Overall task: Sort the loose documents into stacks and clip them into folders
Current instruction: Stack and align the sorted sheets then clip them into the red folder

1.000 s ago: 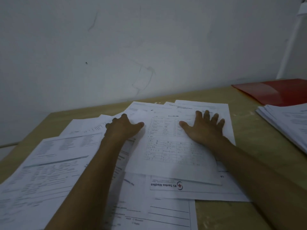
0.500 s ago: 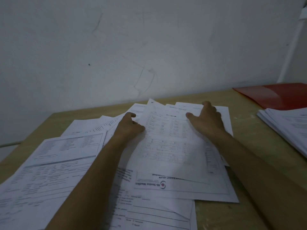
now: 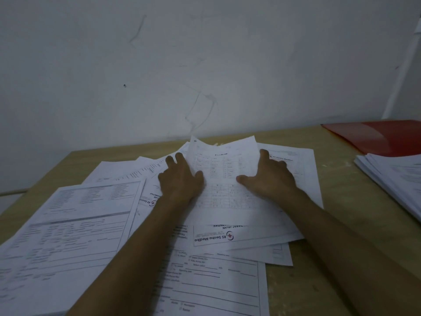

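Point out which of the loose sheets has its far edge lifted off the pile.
The table-grid sheet between the left hand and right hand: its far edge curls upward, while the other sheets lie flat.

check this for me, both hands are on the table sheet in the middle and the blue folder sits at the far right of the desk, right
Not quite: the folder is red, not blue, as the head view shows. The rest holds: left hand and right hand grip the table sheet mid-desk.

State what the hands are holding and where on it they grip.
Both hands hold the table-printed sheet by its side edges: left hand at the left edge, right hand at the right edge. Its far end bows upward.
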